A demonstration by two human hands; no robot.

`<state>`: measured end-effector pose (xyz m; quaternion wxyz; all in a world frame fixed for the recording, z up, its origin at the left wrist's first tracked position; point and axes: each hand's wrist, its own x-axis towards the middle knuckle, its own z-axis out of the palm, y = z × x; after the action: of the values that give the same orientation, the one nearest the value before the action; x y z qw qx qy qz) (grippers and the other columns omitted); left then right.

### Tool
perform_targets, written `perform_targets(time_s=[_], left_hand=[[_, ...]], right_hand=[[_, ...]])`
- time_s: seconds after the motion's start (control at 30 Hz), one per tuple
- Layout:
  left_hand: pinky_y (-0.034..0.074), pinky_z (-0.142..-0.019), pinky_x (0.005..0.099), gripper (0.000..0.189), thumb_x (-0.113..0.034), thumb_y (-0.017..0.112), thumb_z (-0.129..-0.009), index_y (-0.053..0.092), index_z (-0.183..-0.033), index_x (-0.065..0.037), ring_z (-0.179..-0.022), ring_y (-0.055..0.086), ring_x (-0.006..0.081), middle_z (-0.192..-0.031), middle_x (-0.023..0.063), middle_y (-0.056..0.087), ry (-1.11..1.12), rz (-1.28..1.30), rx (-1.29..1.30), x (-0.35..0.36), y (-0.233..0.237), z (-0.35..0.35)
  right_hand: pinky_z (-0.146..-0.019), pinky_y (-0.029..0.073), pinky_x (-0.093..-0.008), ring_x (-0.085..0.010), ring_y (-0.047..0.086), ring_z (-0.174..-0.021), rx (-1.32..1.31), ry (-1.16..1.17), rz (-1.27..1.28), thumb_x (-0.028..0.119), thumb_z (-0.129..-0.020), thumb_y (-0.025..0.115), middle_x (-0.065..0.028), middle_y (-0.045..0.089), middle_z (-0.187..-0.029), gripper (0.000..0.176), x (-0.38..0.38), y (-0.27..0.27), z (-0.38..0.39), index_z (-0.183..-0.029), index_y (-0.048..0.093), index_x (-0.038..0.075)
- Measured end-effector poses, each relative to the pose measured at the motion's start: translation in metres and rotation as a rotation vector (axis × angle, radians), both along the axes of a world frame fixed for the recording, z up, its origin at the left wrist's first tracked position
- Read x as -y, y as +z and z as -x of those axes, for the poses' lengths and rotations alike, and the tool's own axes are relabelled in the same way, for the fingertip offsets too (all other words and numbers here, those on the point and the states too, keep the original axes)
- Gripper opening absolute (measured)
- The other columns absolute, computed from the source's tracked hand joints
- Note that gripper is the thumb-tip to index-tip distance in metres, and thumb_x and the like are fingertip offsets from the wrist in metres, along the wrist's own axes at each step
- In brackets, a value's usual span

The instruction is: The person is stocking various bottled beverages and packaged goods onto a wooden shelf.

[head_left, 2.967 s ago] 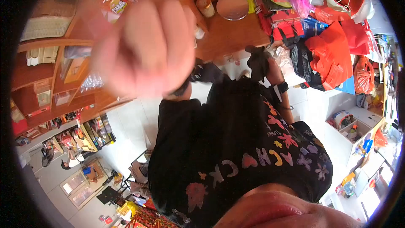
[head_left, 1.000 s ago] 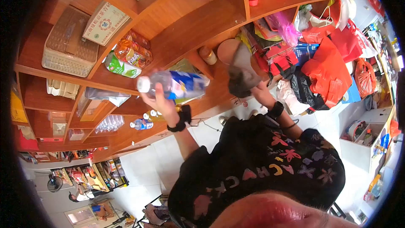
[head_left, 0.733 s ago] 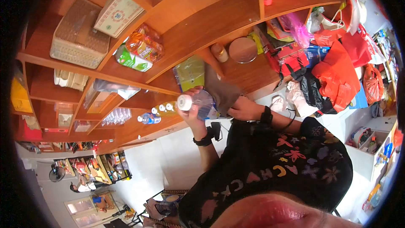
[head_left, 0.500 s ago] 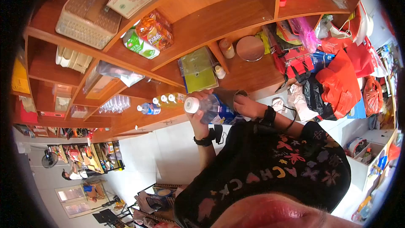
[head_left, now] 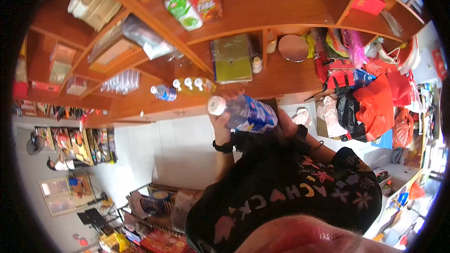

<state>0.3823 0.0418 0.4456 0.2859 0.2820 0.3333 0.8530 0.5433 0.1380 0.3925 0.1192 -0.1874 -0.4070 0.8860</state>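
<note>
Grip, left hand (head_left: 221, 118): fingers wrapped about the shoulder of the large bottle (head_left: 251, 114), thumb side pressed to it just beneath the white cap (head_left: 216, 105). Reference point: the olive-green folder (head_left: 233, 59), on the wooden shelf. The large bottle, blue-labelled, lay tilted on the near side of the olive-green folder, apart from it, with its cap end to the left and its base to the right. My right hand (head_left: 288, 124) was at the base end, where a dark cloth (head_left: 270, 105) sat between hand and bottle — the fingers were mostly hidden, so I could not tell whether they were pinching the cloth or only pressing it. A dark band circled each wrist. Left of the olive-green folder stood three yellow bottles (head_left: 199, 85) with white caps, and farther left a small blue-labelled bottle (head_left: 165, 93). Just right of the folder was a white-capped container (head_left: 257, 64); beyond an upright divider, on the same side, were a jar (head_left: 271, 42) and a round disc (head_left: 293, 48). Well right of the folder — red bags (head_left: 375, 107), with a black bag (head_left: 347, 110) beside them. Above and left of it, a green-and-white bottle (head_left: 183, 9) touched an orange one (head_left: 204, 0).
</note>
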Motion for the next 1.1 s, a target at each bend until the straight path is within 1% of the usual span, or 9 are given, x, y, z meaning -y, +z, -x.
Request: perform_targets(time_s=[0.1, 0.17, 0.27, 0.4, 0.53, 0.7, 0.77, 0.97, 1.1], left_hand=[[0.044, -0.099, 0.0490, 0.038, -0.017, 0.070, -0.071, 0.052, -0.099, 0.003, -0.099, 0.060, 0.0299, -0.096, 0.0161, 0.060, 0.139, 0.099, -0.168, 0.021, -0.008, 0.013], [0.044, -0.096, 0.0472, 0.039, -0.020, 0.069, -0.073, 0.052, -0.100, 0.003, -0.099, 0.059, 0.0298, -0.097, 0.0155, 0.059, 0.223, 0.135, -0.233, 0.036, -0.009, 0.014], [0.044, -0.095, 0.0451, 0.039, -0.022, 0.069, -0.074, 0.053, -0.100, 0.002, -0.100, 0.059, 0.0300, -0.098, 0.0161, 0.059, 0.328, 0.173, -0.289, 0.060, -0.016, 0.019], [0.049, -0.089, 0.0398, 0.038, -0.014, 0.070, -0.069, 0.057, -0.100, 0.005, -0.098, 0.061, 0.0273, -0.104, 0.0190, 0.063, 0.429, 0.243, -0.343, 0.086, -0.018, 0.015], [0.048, -0.090, 0.0374, 0.037, -0.010, 0.071, -0.067, 0.059, -0.099, 0.004, -0.100, 0.062, 0.0269, -0.106, 0.0195, 0.064, 0.497, 0.319, -0.408, 0.107, -0.025, 0.016], [0.047, -0.093, 0.0370, 0.042, -0.008, 0.074, -0.072, 0.056, -0.109, 0.001, -0.108, 0.059, 0.0260, -0.118, 0.0172, 0.060, 0.203, 0.420, -0.348, 0.132, -0.020, 0.017], [0.042, -0.099, 0.0352, 0.053, -0.010, 0.078, -0.075, 0.053, -0.121, -0.001, -0.118, 0.052, 0.0227, -0.131, 0.0125, 0.052, -0.098, 0.516, -0.281, 0.143, -0.010, 0.023], [0.038, -0.102, 0.0344, 0.066, -0.013, 0.084, -0.066, 0.053, -0.123, -0.002, -0.120, 0.048, 0.0211, -0.130, 0.0094, 0.050, -0.201, 0.538, -0.510, 0.155, -0.029, 0.036], [0.041, -0.099, 0.0359, 0.060, -0.019, 0.084, -0.064, 0.057, -0.114, -0.004, -0.118, 0.050, 0.0236, -0.126, 0.0107, 0.052, -0.197, 0.485, -0.383, 0.159, -0.052, 0.039]], right_hand=[[-0.106, 0.040, -0.0362, -0.0187, 0.053, -0.119, -0.270, 0.152, 0.655, 0.023, -0.102, 0.039, -0.0123, 0.053, -0.133, 0.041, 0.007, -0.049, 0.020, -0.135, 0.043, -0.001], [-0.105, 0.039, -0.0345, -0.0185, 0.051, -0.119, -0.110, 0.126, 0.087, 0.023, -0.100, 0.044, -0.0124, 0.052, -0.133, 0.044, 0.016, -0.051, 0.023, -0.136, 0.040, -0.002], [-0.104, 0.038, -0.0322, -0.0195, 0.048, -0.120, -0.062, 0.156, -0.109, 0.029, -0.094, 0.056, -0.0124, 0.050, -0.132, 0.059, 0.033, -0.039, 0.031, -0.138, 0.035, -0.003], [-0.096, 0.044, -0.0313, -0.0178, 0.054, -0.111, 0.096, 0.190, -0.105, 0.028, -0.101, 0.043, -0.0115, 0.055, -0.124, 0.044, 0.043, -0.073, 0.038, -0.133, 0.042, -0.002], [-0.085, 0.051, -0.0322, -0.0186, 0.062, -0.092, 0.244, 0.200, 0.247, 0.031, -0.103, 0.037, -0.0091, 0.063, -0.111, 0.041, 0.062, -0.057, 0.036, -0.127, 0.050, 0.000], [-0.084, 0.051, -0.0313, -0.0167, 0.061, -0.094, 0.150, 0.210, 0.322, 0.031, -0.104, 0.036, -0.0074, 0.063, -0.111, 0.041, 0.082, -0.068, 0.041, -0.127, 0.050, 0.001], [-0.084, 0.050, -0.0306, -0.0154, 0.060, -0.094, 0.138, 0.194, 0.005, 0.032, -0.104, 0.036, -0.0067, 0.062, -0.111, 0.041, 0.080, -0.092, 0.044, -0.127, 0.051, 0.001], [-0.092, 0.044, -0.0323, -0.0158, 0.055, -0.100, 0.409, 0.159, 0.092, 0.035, -0.105, 0.032, -0.0065, 0.061, -0.110, 0.041, 0.086, -0.080, 0.036, -0.118, 0.054, 0.003], [-0.096, 0.040, -0.0336, -0.0207, 0.053, -0.103, 0.321, 0.349, -0.447, 0.032, -0.104, 0.032, -0.0104, 0.057, -0.112, 0.039, 0.058, -0.126, 0.031, -0.116, 0.052, 0.001]])
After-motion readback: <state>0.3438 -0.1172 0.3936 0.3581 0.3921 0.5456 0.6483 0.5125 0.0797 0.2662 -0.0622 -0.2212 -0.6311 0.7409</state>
